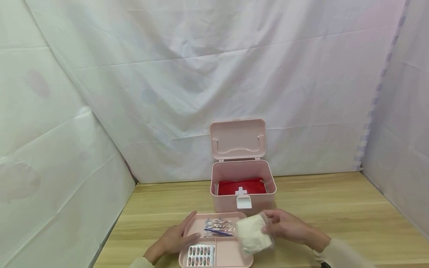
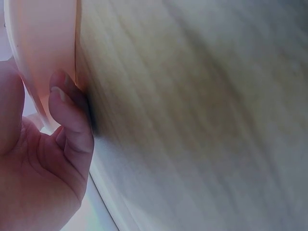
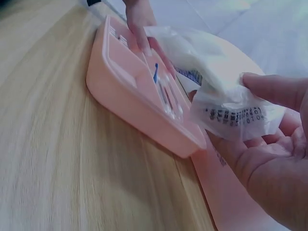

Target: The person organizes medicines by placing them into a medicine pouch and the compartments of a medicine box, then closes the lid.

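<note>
My right hand (image 1: 283,227) pinches a clear plastic packet with a soft white pad, perhaps gauze (image 1: 254,234), above the right side of a pink divided tray (image 1: 231,250). Dark printing shows on the packet (image 3: 231,113) in the right wrist view. At the tray's left edge, my left hand (image 1: 175,236) grips the rim, thumb over the inside and fingers along the outer wall. Inside the tray lie a blister pack of capsules (image 1: 200,255), a clear bag of cotton swabs (image 1: 219,224) and a slim blue stick-like item (image 1: 218,232).
Behind the tray stands a pink first-aid box (image 1: 228,204) with its lid (image 1: 238,139) raised and a red pouch (image 1: 258,187) inside. The wooden table (image 1: 318,201) extends to both sides, bounded by white cloth (image 1: 167,93) at the back and sides.
</note>
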Motion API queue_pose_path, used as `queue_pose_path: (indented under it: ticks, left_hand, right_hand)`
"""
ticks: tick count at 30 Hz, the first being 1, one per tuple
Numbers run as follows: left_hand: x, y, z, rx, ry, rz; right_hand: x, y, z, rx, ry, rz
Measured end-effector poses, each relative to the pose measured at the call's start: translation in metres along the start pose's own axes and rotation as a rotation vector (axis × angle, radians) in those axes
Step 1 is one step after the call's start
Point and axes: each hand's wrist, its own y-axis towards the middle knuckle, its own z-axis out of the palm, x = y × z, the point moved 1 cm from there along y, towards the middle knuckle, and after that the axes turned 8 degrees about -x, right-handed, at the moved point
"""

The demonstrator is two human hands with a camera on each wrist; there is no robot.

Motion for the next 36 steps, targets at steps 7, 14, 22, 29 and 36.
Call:
queue_pose_path:
  ticks: [7,14,22,29,36]
  left_hand:
    - [-0.001,-0.001,0.0,-0.008,0.006,0.012]
    - [-0.001,-0.001,0.0,-0.007,-0.001,0.015]
    - [-0.001,-0.001,0.0,-0.004,-0.006,-0.003]
    - [0.001,-0.001,0.0,-0.014,0.002,0.011]
    - [0.001,0.0,0.001,-0.023,0.011,0.032]
  right_hand:
    - [0.002,0.01,0.015,-0.134,-0.209,-0.063]
    - [-0.002,0.021,0.029,-0.165,-0.391,-0.213]
    - [-0.005,0.031,0.046,-0.158,-0.545,-0.366]
    - [-0.012,0.04,0.057,-0.147,-0.842,-0.596]
    - [-0.025,0.048,0.058,-0.119,-0.988,-0.827]
